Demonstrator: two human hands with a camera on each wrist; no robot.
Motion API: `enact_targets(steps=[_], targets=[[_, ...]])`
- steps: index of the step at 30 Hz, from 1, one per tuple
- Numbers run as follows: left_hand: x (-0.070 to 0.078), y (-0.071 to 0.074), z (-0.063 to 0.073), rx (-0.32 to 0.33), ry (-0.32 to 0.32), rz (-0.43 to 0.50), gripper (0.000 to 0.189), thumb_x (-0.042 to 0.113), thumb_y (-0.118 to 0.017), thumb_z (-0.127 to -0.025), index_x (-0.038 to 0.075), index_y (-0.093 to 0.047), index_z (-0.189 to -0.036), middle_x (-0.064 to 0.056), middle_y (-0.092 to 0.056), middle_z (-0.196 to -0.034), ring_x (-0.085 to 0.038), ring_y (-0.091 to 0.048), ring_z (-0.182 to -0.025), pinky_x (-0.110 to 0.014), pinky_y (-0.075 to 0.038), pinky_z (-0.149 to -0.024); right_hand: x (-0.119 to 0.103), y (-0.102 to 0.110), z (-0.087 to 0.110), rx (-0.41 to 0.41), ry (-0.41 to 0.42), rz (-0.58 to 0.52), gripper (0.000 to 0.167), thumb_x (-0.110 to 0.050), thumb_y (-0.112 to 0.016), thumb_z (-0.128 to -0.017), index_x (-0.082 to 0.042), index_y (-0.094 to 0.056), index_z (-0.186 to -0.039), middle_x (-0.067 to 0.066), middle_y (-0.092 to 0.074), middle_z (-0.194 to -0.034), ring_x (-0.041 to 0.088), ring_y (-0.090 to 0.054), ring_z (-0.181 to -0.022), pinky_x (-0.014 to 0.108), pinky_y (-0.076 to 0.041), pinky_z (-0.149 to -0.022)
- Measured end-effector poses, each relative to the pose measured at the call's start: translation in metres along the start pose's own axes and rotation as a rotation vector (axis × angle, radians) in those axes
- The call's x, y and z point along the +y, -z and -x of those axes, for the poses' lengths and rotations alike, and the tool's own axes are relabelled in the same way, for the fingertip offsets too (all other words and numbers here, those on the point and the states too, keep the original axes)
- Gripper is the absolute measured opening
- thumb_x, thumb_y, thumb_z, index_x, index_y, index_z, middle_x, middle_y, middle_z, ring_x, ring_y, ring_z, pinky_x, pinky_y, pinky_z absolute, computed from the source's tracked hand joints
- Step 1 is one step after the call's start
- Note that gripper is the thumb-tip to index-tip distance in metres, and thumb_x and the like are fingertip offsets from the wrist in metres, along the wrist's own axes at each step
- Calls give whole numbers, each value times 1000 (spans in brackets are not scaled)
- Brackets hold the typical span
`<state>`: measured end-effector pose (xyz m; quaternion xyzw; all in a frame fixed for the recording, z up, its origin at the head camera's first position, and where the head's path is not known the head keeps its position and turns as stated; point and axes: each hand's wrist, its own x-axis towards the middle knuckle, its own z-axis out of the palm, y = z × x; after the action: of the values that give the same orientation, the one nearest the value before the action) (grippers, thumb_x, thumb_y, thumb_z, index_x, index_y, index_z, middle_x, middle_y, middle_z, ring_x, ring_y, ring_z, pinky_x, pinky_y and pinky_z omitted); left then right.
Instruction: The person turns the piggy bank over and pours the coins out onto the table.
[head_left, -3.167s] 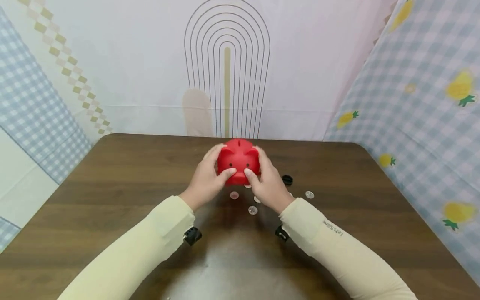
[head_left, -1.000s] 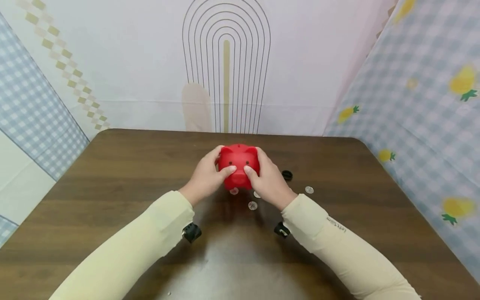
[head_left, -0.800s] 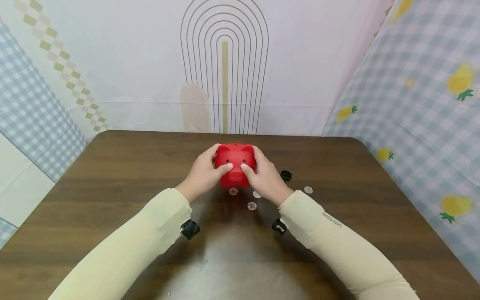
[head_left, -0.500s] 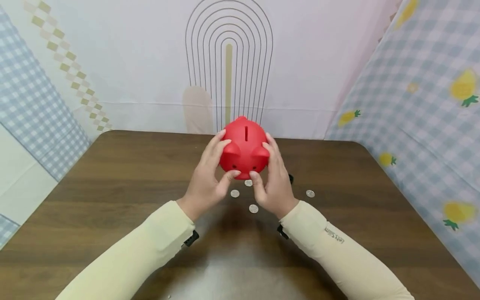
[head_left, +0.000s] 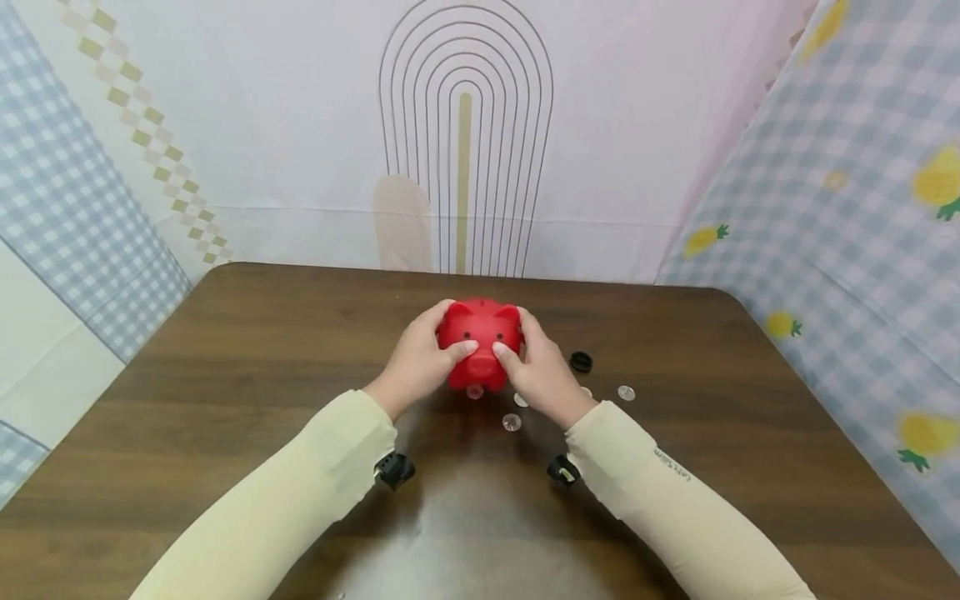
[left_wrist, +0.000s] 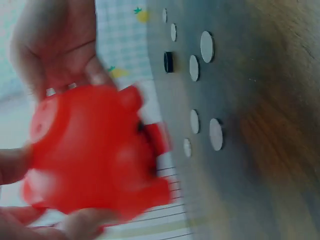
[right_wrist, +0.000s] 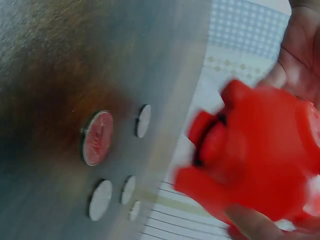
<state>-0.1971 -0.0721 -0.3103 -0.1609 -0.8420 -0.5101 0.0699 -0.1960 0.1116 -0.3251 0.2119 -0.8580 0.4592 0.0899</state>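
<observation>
A red piggy bank [head_left: 481,325] is held up off the table between both hands, its face turned to me. My left hand [head_left: 420,358] grips its left side, thumb beside the snout. My right hand [head_left: 547,371] grips the other side in the same way. In the left wrist view the piggy bank [left_wrist: 90,150] is blurred, with its feet toward the tabletop and a dark area between them. The right wrist view shows the piggy bank [right_wrist: 270,155] blurred as well. Below it lie several coins, among them one coin [head_left: 512,422] nearest me.
A small round black cap [head_left: 581,362] lies right of the right hand. Another coin [head_left: 626,392] lies farther right on the brown wooden table [head_left: 262,358]. Patterned cloth [head_left: 315,133] hangs behind the table and along both sides.
Half a second ago the piggy bank was higher and tipped forward, its top slot plainly showing. Now it is lower and tipped back, face toward me. Both hands kept their grip.
</observation>
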Motion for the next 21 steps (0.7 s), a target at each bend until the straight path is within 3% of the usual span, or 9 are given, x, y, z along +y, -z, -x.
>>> enact_targets(steps=[3,4,5,7,11,13,17,19,21], targets=[[6,0,10,83,-284,-44,60,6,-73,-83,-1,-45,-136,-17,-41,-145,-31,-45,-127,-45,-49,-97,-1,0,9,167,294,11,61,-7,-63,-89,3,-32,-141,19,-40,-144,31,-49,-122,47,-52,-91],[7,0,10,104,-342,-55,61,4,-73,-83,-2,-45,-136,-17,-39,-147,-31,-43,-130,-44,-48,-98,-2,0,9,200,343,25,62,-5,-63,-88,4,-32,-141,19,-39,-144,31,-48,-123,47,-52,-91],[6,0,9,104,-359,-54,61,4,-73,-83,-3,-45,-136,-18,-38,-148,-31,-42,-131,-44,-47,-99,-2,0,9,208,341,35,63,-5,-64,-88,3,-31,-141,19,-38,-145,31,-47,-124,47,-52,-92],[2,-2,6,73,-288,-43,61,6,-73,-84,0,-45,-137,-16,-41,-145,-30,-44,-130,-44,-48,-99,-2,-1,9,173,251,25,61,-6,-63,-90,0,-32,-141,17,-42,-141,30,-49,-121,46,-52,-92],[-10,-5,-2,0,-31,22,60,9,-72,-86,6,-45,-140,-11,-50,-138,-28,-49,-123,-43,-49,-98,-1,-4,5,38,-33,25,56,-12,-60,-94,-7,-33,-143,11,-50,-130,26,-55,-112,43,-53,-90],[-11,-5,-3,-11,15,37,60,9,-72,-86,6,-46,-139,-11,-52,-136,-28,-51,-121,-43,-49,-97,-1,-4,4,14,-66,18,56,-13,-59,-95,-6,-32,-144,13,-51,-131,28,-55,-112,44,-53,-90],[-8,-6,-3,3,22,40,56,9,-70,-87,5,-47,-137,-12,-54,-132,-29,-53,-118,-43,-51,-95,0,-2,1,6,-63,25,57,-15,-58,-96,-5,-31,-145,16,-52,-132,30,-56,-112,46,-52,-92],[-5,-6,2,42,-75,54,57,7,-71,-86,3,-47,-137,-13,-50,-137,-29,-52,-119,-43,-51,-94,1,-1,3,56,58,38,58,-13,-59,-95,-3,-31,-144,18,-47,-138,31,-54,-116,46,-51,-93],[0,-4,8,100,-259,39,59,4,-73,-83,-1,-47,-135,-17,-45,-142,-33,-48,-124,-46,-51,-94,0,1,6,145,264,33,60,-8,-62,-90,4,-33,-141,22,-41,-143,35,-50,-121,49,-51,-92]])
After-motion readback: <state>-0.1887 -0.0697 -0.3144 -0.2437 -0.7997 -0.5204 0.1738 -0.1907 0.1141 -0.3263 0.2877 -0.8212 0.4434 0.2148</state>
